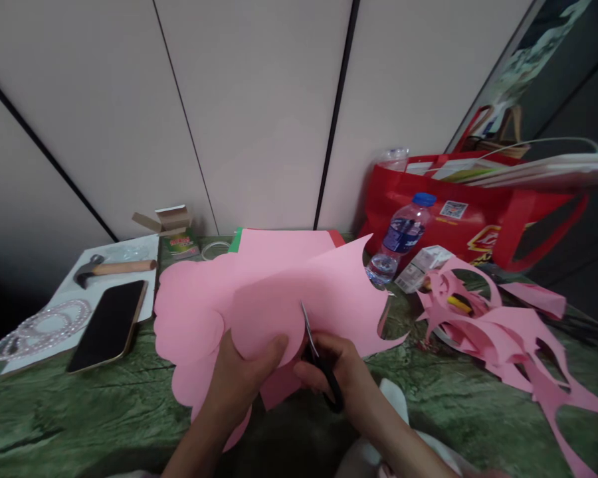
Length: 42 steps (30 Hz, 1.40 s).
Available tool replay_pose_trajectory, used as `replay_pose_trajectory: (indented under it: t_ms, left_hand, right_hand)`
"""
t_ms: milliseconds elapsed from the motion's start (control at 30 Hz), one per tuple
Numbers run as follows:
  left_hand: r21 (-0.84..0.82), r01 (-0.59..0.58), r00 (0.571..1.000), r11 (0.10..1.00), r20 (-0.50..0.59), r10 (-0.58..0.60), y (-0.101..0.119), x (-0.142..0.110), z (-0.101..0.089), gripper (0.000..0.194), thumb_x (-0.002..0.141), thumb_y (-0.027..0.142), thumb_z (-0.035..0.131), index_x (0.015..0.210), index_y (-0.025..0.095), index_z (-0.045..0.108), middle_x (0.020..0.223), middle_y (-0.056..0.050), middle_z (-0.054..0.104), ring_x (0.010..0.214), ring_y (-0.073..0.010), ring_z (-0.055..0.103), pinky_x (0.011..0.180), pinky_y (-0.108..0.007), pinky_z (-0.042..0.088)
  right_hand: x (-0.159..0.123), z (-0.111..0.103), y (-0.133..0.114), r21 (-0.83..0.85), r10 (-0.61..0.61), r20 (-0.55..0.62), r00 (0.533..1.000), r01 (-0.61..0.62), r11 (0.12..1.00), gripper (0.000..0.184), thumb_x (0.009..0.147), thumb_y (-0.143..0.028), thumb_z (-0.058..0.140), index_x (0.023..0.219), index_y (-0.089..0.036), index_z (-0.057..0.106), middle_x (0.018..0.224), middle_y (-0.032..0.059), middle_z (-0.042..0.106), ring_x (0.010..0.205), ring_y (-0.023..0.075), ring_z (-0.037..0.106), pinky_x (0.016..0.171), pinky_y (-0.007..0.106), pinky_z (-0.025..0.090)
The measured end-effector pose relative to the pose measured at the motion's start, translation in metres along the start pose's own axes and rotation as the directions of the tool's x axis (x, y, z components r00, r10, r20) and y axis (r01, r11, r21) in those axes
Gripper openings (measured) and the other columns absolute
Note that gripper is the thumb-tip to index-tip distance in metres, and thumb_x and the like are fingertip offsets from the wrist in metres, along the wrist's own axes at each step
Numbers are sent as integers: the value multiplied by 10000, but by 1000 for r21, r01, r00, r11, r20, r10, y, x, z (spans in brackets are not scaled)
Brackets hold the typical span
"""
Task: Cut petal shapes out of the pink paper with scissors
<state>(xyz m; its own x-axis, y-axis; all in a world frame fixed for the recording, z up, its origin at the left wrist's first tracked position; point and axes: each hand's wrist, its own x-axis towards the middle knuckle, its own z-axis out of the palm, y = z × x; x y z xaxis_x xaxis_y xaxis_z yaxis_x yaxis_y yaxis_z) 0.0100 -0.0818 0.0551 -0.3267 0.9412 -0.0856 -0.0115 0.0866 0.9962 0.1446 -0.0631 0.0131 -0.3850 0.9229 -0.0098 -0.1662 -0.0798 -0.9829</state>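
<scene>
Pink sheet just left of bottle | my left hand pinches its rounded lobe | my right hand grips scissors | likely light, bendy, tearable; best held beside the cut

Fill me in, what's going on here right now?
A person is cutting pink paper with both hands. The left hand grips a rounded section, thumb on top, while the right hand holds the scissors, their blades at the curved edge. The section appears joined to the sheet beyond the blade tips. Rounded pink cutouts lie to the left, and pink scraps are piled on the right.
</scene>
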Motion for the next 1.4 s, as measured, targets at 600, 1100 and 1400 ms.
replay_pose_trajectory:
  t_ms: [600, 1100, 1400]
  left_hand:
    - [-43, 27, 1000, 999, 2, -27, -1, 3, -3, 278, 574, 311, 704, 763, 124, 625, 654, -34, 651, 594, -163, 581, 483, -243, 465]
    - [101, -1, 1000, 995, -14, 3, 2, -5, 4, 205, 608, 308, 683, 720, 142, 642, 399, 42, 508, 477, -146, 532, 460, -233, 427]
    - [119, 48, 999, 992, 0, -48, 5, -8, 7, 262, 605, 276, 655, 823, 130, 656, 695, -55, 693, 709, -215, 644, 605, -287, 512]
  right_hand:
    - [-1, 0, 0, -20, 8, 19, 1000, -7, 1000, 288, 641, -370, 719, 607, -142, 547, 417, -65, 443, 368, 61, 366, 371, 187, 263]
    - [-1, 2, 2, 24, 2, 16, 1000, -2, 1000, 247, 604, -281, 759, 657, -139, 564, 498, -66, 469, 427, 60, 377, 400, 177, 282]
    - [-1, 0, -1, 58, -43, 10, 999, 43, 997, 282, 588, -266, 770, 670, -141, 531, 561, -74, 403, 500, 68, 318, 444, 192, 246]
